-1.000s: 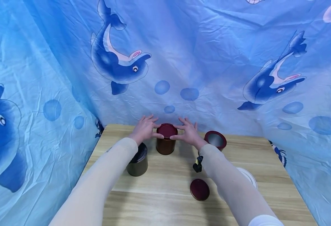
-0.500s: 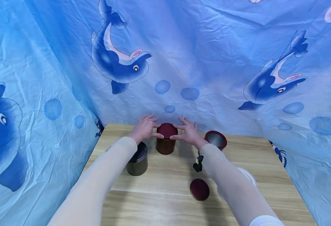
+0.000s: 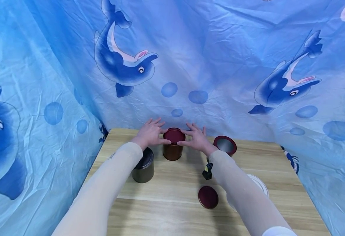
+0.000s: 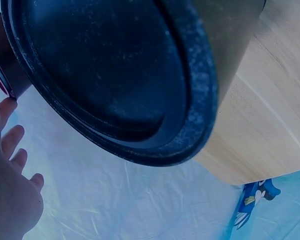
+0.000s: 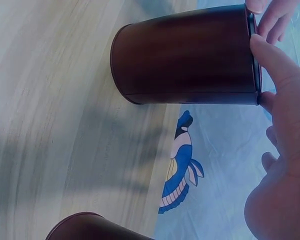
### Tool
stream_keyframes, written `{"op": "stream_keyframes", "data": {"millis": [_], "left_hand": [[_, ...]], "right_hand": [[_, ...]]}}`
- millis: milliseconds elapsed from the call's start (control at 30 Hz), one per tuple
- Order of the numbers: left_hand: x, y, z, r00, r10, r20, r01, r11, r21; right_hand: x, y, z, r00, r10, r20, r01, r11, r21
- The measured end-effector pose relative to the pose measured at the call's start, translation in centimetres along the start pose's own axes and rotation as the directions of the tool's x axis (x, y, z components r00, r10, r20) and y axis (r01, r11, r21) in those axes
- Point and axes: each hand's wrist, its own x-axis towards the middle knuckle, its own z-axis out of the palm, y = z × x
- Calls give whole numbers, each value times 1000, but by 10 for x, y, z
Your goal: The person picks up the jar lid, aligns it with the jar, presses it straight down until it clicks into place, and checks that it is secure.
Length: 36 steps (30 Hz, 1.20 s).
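A blue cloth backdrop [image 3: 228, 49] printed with dolphins and bubbles hangs behind and beside a pale wood-grain tabletop [image 3: 160, 203]. Over it reach a person's arms in a left sleeve [image 3: 104, 190] and a right sleeve [image 3: 243, 186], both cream. A white disc [image 3: 260, 183] lies partly hidden under the right sleeve.

The left hand [image 3: 150, 133] and right hand [image 3: 197, 139] are both spread, one on each side of an upright red-brown canister [image 3: 172, 152] near the table's far edge. The canister stands midway between them, slightly lower than the hands. On each hand, a straight thumb touches the front of the rim and a straight forefinger touches the side; the other fingers fan outward, away from it.

A dark canister [image 3: 143, 173] stands nearer the person, just below the left wrist. A red-rimmed canister [image 3: 233, 150], grey inside the rim, stands partly behind the right forearm.

A dark red lid [image 3: 174, 135] tops the red-brown canister, between the two thumbs. A loose maroon disc [image 3: 208, 197] lies flat, well apart from both hands. Smallest is a black piece [image 3: 208, 172] with a yellow mark, beside the right cuff.
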Motion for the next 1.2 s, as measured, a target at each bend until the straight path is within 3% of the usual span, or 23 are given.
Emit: {"op": "stream_keyframes", "data": {"millis": [367,1200], "left_hand": [[1,3,0,1000,-2,-13,2,1000,8],[7,8,4,1000,-10,-27,9,999,-37]], "right_hand": [[-5,0,-2,1000,1,6,-1,1000,1],[5,-4,0,1000,-7,8,8,999,-43]]}}
